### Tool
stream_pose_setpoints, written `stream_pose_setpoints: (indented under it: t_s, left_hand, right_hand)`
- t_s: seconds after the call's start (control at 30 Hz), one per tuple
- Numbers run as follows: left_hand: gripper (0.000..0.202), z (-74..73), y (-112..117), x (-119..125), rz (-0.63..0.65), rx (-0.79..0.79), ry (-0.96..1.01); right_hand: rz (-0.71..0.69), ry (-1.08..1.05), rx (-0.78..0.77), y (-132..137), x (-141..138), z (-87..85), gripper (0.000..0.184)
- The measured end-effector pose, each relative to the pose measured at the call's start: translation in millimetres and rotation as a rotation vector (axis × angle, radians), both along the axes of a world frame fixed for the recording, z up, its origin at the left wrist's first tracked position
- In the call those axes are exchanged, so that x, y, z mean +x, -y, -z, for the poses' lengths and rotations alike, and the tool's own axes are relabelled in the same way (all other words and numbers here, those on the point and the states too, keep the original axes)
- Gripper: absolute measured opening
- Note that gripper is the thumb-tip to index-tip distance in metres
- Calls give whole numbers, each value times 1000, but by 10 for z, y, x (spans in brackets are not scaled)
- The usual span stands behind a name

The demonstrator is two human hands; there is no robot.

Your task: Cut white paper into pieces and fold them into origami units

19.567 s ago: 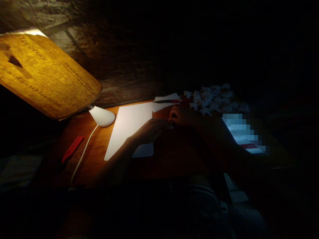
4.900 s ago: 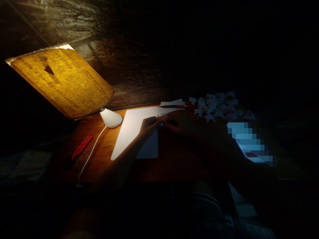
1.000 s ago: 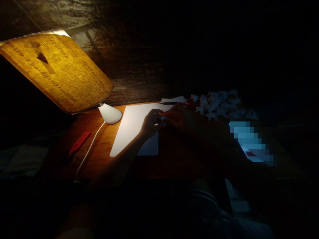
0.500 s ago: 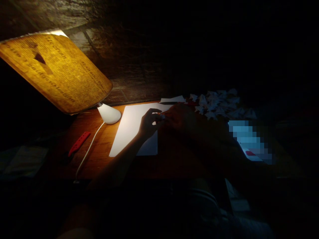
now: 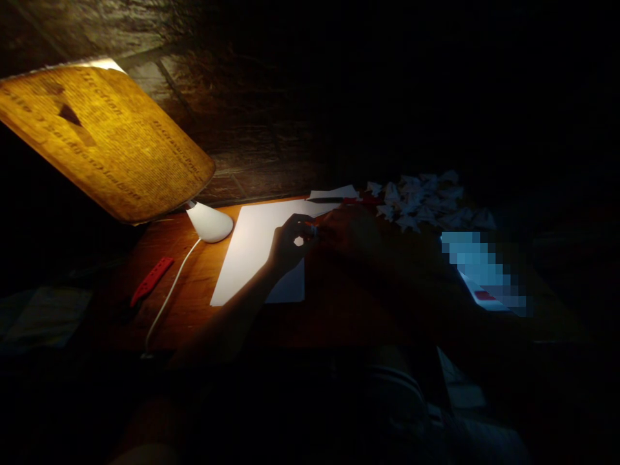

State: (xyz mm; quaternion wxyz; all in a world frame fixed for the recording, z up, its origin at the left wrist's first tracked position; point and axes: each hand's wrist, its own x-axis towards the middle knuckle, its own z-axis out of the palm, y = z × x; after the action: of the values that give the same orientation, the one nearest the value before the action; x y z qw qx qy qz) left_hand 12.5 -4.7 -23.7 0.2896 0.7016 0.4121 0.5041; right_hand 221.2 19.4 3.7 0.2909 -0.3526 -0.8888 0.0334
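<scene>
The scene is very dark, lit only from the left. My left hand (image 5: 285,244) hovers over a large white sheet of paper (image 5: 252,248), its fingers curled in a pinch on a small piece of paper (image 5: 312,227). My right hand (image 5: 346,231) meets it from the right, in shadow, fingers closed on the same small piece. A pile of several small folded white paper pieces (image 5: 421,200) lies just beyond my right hand.
A white lamp base (image 5: 209,223) with a white cord (image 5: 167,297) stands left of the sheet under a yellow lit board (image 5: 106,142). A red tool (image 5: 151,281) lies at the left. A pen (image 5: 334,199) rests on smaller sheets behind. A glowing screen (image 5: 479,268) sits right.
Both hands stay together over the sheet's right edge, with only small finger movements on the small paper. The view has shifted slightly.
</scene>
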Motion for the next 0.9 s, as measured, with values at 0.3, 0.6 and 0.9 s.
stream_pose_setpoints:
  t_s: [0.3,0.6,0.9]
  left_hand:
    - [31,8,-46,35,-8,-1,98]
    - [35,-8,-23,53,66,-194,222]
    - [37,-2,-9,74,84,-169,190]
  right_hand:
    - [10,-33,-18,13,1,-15,24]
    - [52,-28,37,40,18,-31,29]
    - [102,-118,-15,73,-35,8,22]
